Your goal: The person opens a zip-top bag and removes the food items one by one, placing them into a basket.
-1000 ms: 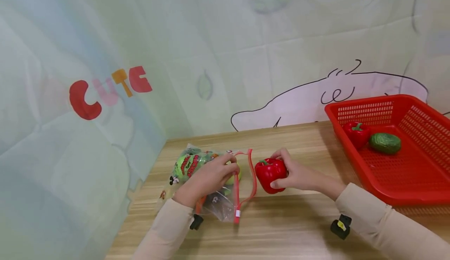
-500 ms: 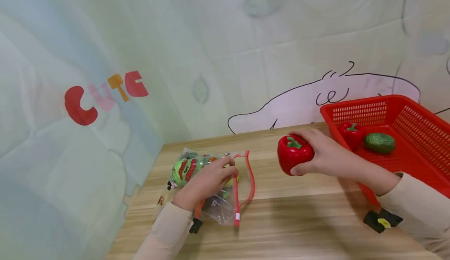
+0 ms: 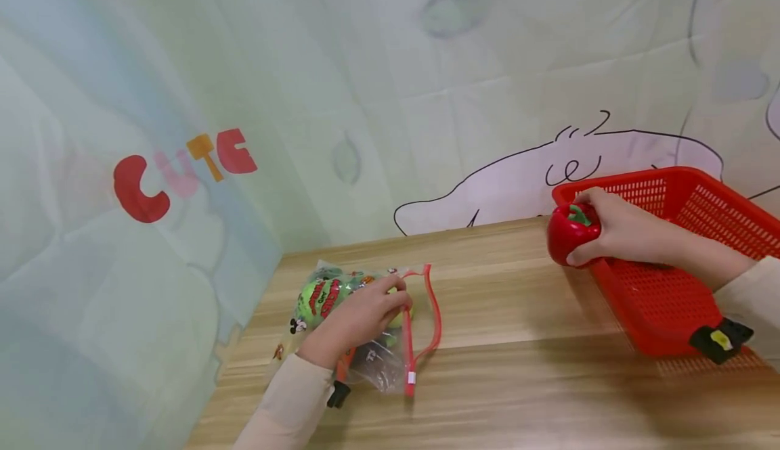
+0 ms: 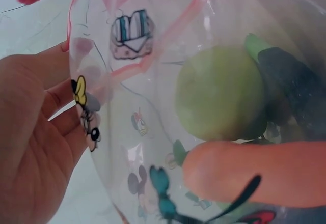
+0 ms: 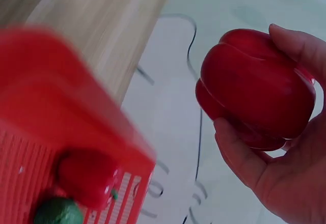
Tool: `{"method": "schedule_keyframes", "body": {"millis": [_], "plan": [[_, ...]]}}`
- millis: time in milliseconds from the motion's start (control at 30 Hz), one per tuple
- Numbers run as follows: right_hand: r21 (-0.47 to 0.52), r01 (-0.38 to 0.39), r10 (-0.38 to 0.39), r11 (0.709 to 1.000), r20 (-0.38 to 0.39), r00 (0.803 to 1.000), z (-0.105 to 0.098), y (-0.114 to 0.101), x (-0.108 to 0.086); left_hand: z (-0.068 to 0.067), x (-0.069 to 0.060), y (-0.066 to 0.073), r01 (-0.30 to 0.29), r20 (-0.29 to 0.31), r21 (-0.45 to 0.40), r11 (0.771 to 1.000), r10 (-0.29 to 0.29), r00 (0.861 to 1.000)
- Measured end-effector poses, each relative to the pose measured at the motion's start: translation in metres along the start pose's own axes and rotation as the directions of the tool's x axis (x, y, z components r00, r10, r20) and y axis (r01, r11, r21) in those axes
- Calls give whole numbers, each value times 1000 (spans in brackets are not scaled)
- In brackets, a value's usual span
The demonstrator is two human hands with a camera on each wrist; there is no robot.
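My right hand (image 3: 634,230) grips a red bell pepper (image 3: 571,235) by its sides, in the air at the left rim of the red basket (image 3: 615,301). In the right wrist view, thumb and fingers lie round the pepper (image 5: 257,89). My left hand (image 3: 365,311) pinches the red-edged opening of a clear printed zip bag (image 3: 380,369), which lies on the table. Through the bag in the left wrist view show a round green item (image 4: 221,94), an orange item (image 4: 254,173) and a dark one with a green tip (image 4: 295,91).
Inside the basket, the right wrist view shows another red pepper (image 5: 89,178) and a dark green vegetable (image 5: 58,211). The wooden table (image 3: 487,382) meets a printed cloth backdrop (image 3: 341,98) at its back and left edges.
My right hand has carried the pepper from beside the bag's opening rightwards to the basket's rim. My left hand has stayed at the bag's edge.
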State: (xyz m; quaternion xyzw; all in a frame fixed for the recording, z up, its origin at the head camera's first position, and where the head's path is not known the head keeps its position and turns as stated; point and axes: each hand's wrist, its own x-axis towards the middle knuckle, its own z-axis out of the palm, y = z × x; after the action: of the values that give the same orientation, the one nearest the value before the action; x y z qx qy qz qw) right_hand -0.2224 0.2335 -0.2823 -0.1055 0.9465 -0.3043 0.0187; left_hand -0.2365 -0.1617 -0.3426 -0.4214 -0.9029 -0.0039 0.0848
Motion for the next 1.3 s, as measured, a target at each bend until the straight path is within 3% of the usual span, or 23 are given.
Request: {"method": "schedule_keyframes", "body": {"millis": [133,333,600,767,900,1100,1300], "plan": [[-49,-49,50,998,35,998,-14,29,6,0,-1,1,-1,5,-7,1000,1,1000],[-111,-54,61,992,63,996,-27,67,14,0,-1,0,6,15,-1,1000,-6,1000],[-213,-90,118,973,122,985,-27,96,30,0,0,-2,-18,-25,2,1000,18,1000],[-237,-132,190,963,243,951,-19,104,36,0,0,-2,-50,-62,5,999,50,997],[-265,-166,250,950,322,913,-11,106,40,-1,-2,-2,-20,-34,-8,1000,20,999],[-308,-216,320,927,345,882,4,116,51,-1,-9,0,38,15,-19,999,-38,999],[-256,-280,364,925,397,842,18,132,54,1,-11,1,35,16,-29,999,-35,999]]}}
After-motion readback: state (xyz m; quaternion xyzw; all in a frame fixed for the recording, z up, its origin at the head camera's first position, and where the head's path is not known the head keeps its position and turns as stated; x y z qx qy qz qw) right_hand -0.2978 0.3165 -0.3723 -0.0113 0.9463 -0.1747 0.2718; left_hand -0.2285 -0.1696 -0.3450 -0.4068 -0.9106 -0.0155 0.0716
